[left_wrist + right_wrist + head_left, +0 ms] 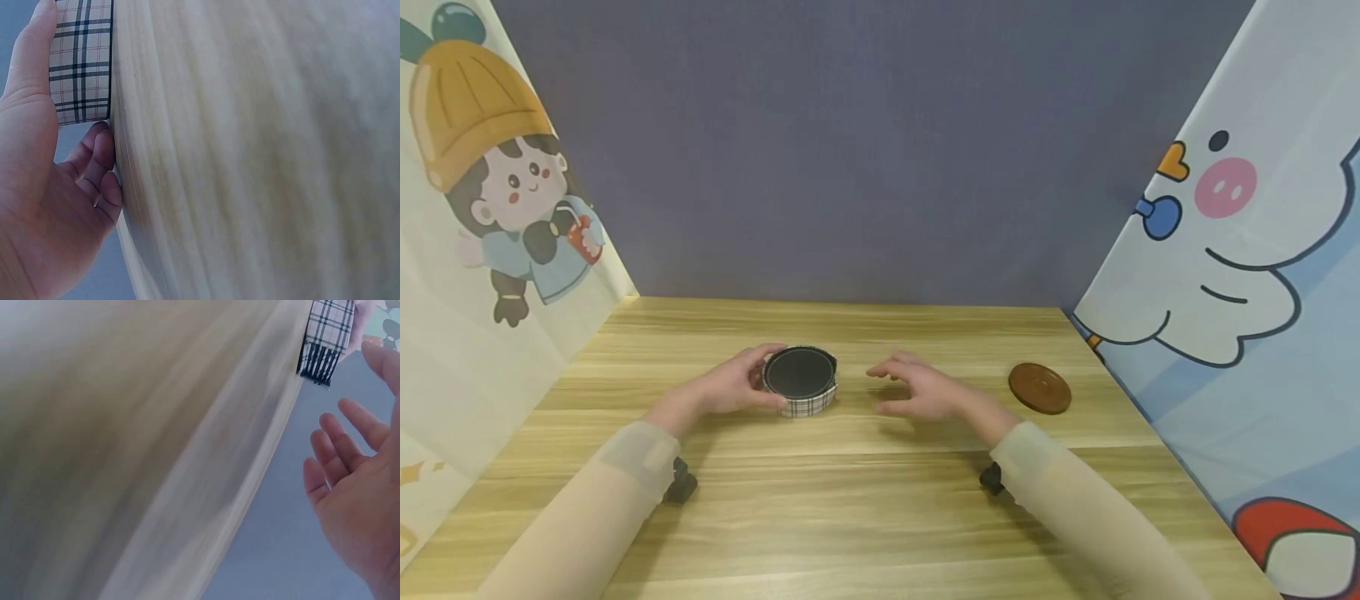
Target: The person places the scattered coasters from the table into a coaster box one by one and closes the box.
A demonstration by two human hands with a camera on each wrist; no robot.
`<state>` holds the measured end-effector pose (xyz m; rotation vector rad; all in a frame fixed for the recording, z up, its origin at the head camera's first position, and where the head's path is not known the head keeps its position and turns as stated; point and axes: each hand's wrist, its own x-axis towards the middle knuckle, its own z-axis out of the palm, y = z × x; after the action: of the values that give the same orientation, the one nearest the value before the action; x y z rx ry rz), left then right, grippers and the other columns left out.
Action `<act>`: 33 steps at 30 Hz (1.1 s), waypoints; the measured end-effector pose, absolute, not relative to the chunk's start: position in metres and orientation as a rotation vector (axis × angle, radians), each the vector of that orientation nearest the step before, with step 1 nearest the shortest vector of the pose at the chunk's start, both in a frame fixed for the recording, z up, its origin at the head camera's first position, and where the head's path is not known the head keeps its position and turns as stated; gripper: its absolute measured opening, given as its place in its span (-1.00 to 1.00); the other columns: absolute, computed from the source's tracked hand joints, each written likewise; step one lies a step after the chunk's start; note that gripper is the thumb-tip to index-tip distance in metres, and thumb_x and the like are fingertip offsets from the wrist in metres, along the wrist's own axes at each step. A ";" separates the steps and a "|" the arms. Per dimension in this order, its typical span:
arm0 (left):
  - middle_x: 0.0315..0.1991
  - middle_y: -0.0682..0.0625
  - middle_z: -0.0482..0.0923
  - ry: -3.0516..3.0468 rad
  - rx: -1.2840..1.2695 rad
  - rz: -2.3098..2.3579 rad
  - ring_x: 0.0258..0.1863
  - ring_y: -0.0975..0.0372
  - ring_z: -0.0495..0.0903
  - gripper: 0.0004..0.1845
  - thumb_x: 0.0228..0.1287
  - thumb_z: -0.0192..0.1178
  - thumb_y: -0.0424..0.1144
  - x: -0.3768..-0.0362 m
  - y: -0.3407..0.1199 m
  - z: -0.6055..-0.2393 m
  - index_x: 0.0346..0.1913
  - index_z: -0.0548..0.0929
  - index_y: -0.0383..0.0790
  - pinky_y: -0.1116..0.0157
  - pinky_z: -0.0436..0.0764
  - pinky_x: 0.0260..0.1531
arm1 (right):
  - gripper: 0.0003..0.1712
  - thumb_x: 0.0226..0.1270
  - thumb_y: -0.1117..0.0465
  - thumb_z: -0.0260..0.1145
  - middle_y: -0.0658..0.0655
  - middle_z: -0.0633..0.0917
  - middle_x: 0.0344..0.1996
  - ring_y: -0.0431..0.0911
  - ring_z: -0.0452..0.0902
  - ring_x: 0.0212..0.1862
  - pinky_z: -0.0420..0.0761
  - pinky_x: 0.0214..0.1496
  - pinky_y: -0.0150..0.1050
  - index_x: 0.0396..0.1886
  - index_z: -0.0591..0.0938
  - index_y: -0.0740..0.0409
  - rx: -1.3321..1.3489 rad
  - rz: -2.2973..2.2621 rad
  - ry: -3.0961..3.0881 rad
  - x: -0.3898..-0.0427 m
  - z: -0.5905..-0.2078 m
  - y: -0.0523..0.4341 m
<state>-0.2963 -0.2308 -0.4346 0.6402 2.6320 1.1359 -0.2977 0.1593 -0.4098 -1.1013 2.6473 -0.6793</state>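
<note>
One round plaid-sided container (801, 382) with a dark top stands on the table (850, 500), at about 10 o'clock from the table's middle. One brown disc (1039, 387) lies at about 2 o'clock. Two hands are in view: one left hand (730, 387) and one right hand (917, 392) (each with a pale sleeve). Two cartoon-printed cloths hang, one at 9 o'clock (475, 250) and one at 3 o'clock (1262, 292).

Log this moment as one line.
left hand: grips plaid box | right hand: open, beside box, apart | brown disc: on table, untouched
</note>
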 end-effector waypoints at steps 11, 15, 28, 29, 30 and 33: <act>0.37 -0.38 0.40 2.616 0.624 1.143 0.24 -0.08 0.63 0.18 0.25 0.66 -0.03 -0.297 -0.232 -0.436 0.75 0.13 -0.19 -0.17 0.59 0.40 | -0.23 0.60 -0.06 0.44 0.16 0.59 0.37 0.09 0.57 0.30 0.63 0.35 0.16 0.65 0.44 0.08 -1.004 -0.788 2.599 -0.287 -0.416 0.215; 0.39 -0.39 0.38 2.619 0.612 1.138 0.26 -0.10 0.64 0.18 0.24 0.67 -0.02 -0.297 -0.232 -0.437 0.75 0.14 -0.19 -0.19 0.58 0.43 | -0.24 0.61 0.02 0.43 0.22 0.58 0.31 -0.05 0.60 0.10 0.68 0.13 -0.06 0.65 0.41 0.12 -0.916 -0.862 2.594 -0.288 -0.413 0.232; 0.39 -0.39 0.40 2.617 0.606 1.135 0.31 -0.15 0.60 0.19 0.25 0.65 0.02 -0.297 -0.232 -0.436 0.76 0.13 -0.17 -0.25 0.53 0.46 | -0.35 0.55 0.09 0.50 0.26 0.62 0.22 0.04 0.56 0.09 0.67 0.11 0.00 0.51 0.55 0.15 -0.774 -0.854 2.802 -0.299 -0.415 0.303; 0.38 -0.39 0.40 2.612 0.612 1.139 0.31 -0.14 0.61 0.18 0.26 0.65 0.01 -0.297 -0.231 -0.436 0.76 0.12 -0.18 -0.25 0.53 0.46 | -0.34 0.53 0.09 0.51 0.27 0.61 0.25 0.10 0.56 0.13 0.67 0.14 0.06 0.51 0.54 0.16 -0.774 -0.840 2.832 -0.301 -0.416 0.309; 0.37 -0.38 0.42 2.610 0.614 1.141 0.30 -0.13 0.61 0.18 0.26 0.65 0.01 -0.297 -0.231 -0.436 0.76 0.12 -0.18 -0.24 0.53 0.46 | -0.32 0.52 0.10 0.52 0.29 0.60 0.28 0.16 0.55 0.18 0.66 0.18 0.13 0.52 0.54 0.17 -0.774 -0.824 2.860 -0.303 -0.417 0.315; 0.34 -0.37 0.44 2.597 0.632 1.158 0.26 -0.09 0.64 0.17 0.27 0.65 -0.03 -0.297 -0.230 -0.435 0.76 0.12 -0.21 -0.22 0.55 0.44 | -0.27 0.48 0.10 0.54 0.34 0.59 0.34 0.32 0.50 0.32 0.57 0.34 0.34 0.53 0.53 0.22 -0.764 -0.765 2.938 -0.308 -0.418 0.333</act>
<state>-0.2966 -0.2301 -0.4345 0.6318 2.5967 1.1579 -0.3085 0.3328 -0.4177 -0.7639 2.9384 -0.7650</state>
